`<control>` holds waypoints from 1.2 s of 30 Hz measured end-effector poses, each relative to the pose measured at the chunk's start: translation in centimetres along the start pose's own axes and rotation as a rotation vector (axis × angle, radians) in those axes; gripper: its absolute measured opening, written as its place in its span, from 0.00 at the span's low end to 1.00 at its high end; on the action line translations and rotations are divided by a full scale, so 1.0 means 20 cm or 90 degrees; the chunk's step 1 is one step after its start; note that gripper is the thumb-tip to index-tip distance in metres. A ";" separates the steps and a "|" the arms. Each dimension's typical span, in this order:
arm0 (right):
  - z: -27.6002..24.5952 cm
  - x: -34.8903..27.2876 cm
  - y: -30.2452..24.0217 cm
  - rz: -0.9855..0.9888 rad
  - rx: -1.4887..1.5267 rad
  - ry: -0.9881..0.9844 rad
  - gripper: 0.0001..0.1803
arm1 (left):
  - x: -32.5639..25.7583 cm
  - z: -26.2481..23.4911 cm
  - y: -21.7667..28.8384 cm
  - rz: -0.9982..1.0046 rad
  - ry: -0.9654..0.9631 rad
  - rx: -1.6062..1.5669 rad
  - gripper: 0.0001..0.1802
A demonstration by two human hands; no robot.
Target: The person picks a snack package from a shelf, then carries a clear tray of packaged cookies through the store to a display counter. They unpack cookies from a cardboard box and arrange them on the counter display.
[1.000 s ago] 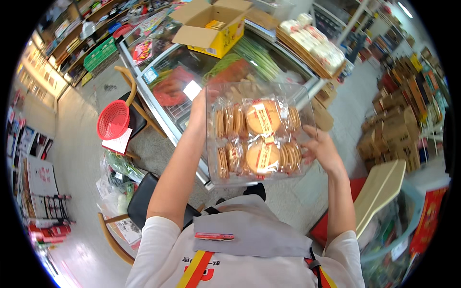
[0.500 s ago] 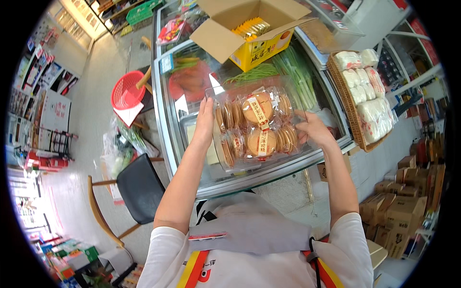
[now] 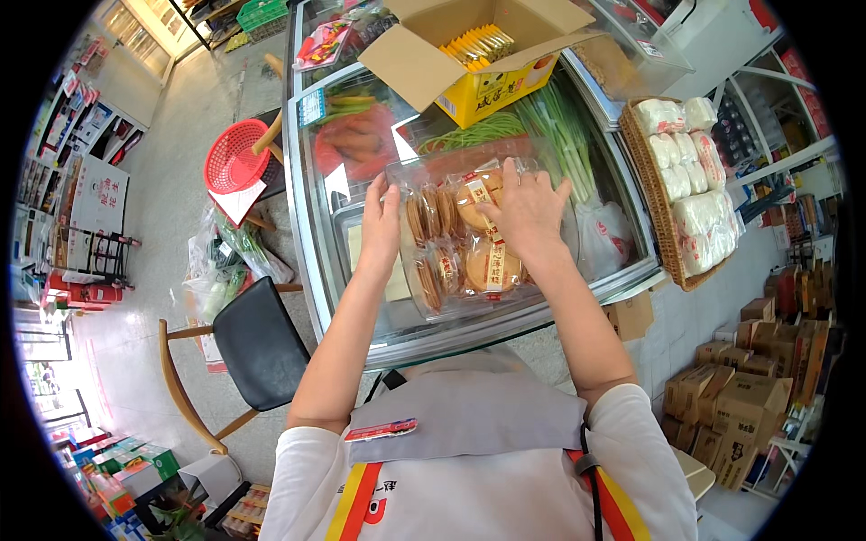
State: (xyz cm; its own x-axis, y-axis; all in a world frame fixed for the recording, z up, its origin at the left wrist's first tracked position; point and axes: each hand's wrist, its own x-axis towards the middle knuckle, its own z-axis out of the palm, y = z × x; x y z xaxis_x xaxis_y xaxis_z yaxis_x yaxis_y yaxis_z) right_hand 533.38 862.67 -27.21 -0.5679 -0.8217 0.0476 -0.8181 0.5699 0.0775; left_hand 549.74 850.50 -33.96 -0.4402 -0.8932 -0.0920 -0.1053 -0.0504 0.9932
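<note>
A clear plastic bag of round brown biscuits [image 3: 456, 257] lies flat on the glass lid of a chest freezer [image 3: 311, 243]. My left hand [image 3: 381, 221] grips the bag's left edge, fingers curled on the plastic. My right hand [image 3: 528, 209] rests spread on top of the bag near its upper right corner. Under the glass lie red packs and green vegetables.
An open yellow cardboard box [image 3: 478, 50] sits on the freezer beyond the bag. A wicker tray of white bags [image 3: 690, 194] stands at the right. A red basket [image 3: 233, 160] and a black chair [image 3: 262, 338] are on the left; stacked cartons [image 3: 740, 406] at lower right.
The bag came down from in front of me onto the freezer lid. My right hand shifted from the bag's right edge to its top.
</note>
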 end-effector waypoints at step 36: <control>0.41 -0.54 0.03 0.049 0.781 0.013 0.26 | -0.51 0.00 -0.09 0.413 -0.024 0.409 0.24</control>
State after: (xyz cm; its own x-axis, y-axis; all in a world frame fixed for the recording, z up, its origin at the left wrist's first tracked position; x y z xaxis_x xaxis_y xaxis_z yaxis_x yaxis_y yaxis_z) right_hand 538.26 871.99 -35.80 -0.6252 -0.7800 0.0268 -0.3323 0.2349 -0.9135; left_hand 554.38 859.66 -34.88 -0.6138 -0.6437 0.4570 -0.2977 0.7249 0.6212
